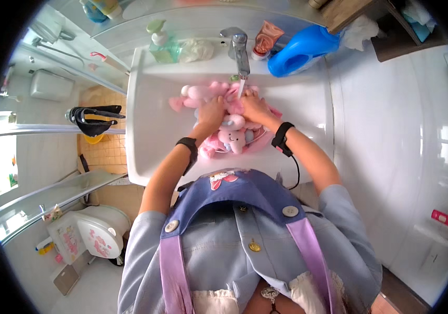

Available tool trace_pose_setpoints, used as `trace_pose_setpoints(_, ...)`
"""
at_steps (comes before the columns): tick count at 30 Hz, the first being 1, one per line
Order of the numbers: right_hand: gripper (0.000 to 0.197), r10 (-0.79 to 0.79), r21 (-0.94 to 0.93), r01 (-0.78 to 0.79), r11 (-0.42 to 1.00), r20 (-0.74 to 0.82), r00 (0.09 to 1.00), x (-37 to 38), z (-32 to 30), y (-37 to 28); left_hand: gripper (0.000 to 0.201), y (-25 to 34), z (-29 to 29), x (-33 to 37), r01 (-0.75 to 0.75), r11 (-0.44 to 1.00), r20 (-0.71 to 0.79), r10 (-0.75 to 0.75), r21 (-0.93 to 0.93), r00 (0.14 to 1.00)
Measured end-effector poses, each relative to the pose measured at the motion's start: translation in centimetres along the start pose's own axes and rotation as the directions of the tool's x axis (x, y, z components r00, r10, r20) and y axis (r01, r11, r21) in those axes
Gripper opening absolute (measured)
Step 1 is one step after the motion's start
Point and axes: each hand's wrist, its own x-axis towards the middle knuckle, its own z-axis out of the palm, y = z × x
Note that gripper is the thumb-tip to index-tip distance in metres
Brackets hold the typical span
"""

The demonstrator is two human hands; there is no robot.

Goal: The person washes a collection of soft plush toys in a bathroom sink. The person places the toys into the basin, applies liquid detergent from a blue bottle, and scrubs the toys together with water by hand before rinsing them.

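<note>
Both hands are on a pink plush toy (233,138) lying in the white sink (153,125). Its small stitched face points up on the near side, and more pink, soft parts spread toward the back. My left hand (213,111) grips the pink fabric from the left with curled fingers. From the right, my right hand (253,106) holds another part of it, fingers bent around the cloth. A thin stream of water (241,88) runs from the chrome faucet (239,49) onto the toy between my hands. The fingertips are partly hidden in the plush.
Along the sink's back ledge stand a green pump bottle (162,46), a crumpled clear plastic bag (196,50), a rose-coloured tube (268,39) and a large blue jug (302,49) lying tilted. A wooden shelf (347,13) juts out at upper right. Left stands a toilet (101,230).
</note>
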Motion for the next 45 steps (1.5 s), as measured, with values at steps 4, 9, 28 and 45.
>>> trace_pose_setpoints(4,0.055,0.093,0.342,-0.036,0.939,-0.153,0.984,-0.8,-2.3,2.4,0.029,-2.5,-3.2,-2.0,-0.161,0.985,0.131,0.152,0.064,0.980)
trace_pose_setpoints(9,0.052,0.025,0.570,0.261,0.779,-0.444,0.896,-4.2,-8.8,2.3,0.036,-6.8,-5.3,-4.0,0.205,0.934,0.054,-0.198,-0.294,0.979)
trace_pose_setpoints(28,0.024,0.167,0.542,-0.023,0.840,-0.219,0.961,-5.1,-3.6,3.3,0.037,-0.4,-3.9,2.8,-0.217,0.868,0.062,0.272,-0.446,0.960)
trace_pose_setpoints(45,0.022,0.337,0.976,-0.181,0.124,0.130,0.932,3.8,-0.8,2.2,0.015,-5.4,-15.7,-0.8,0.041,0.590,-0.110,-0.218,-0.807,0.970)
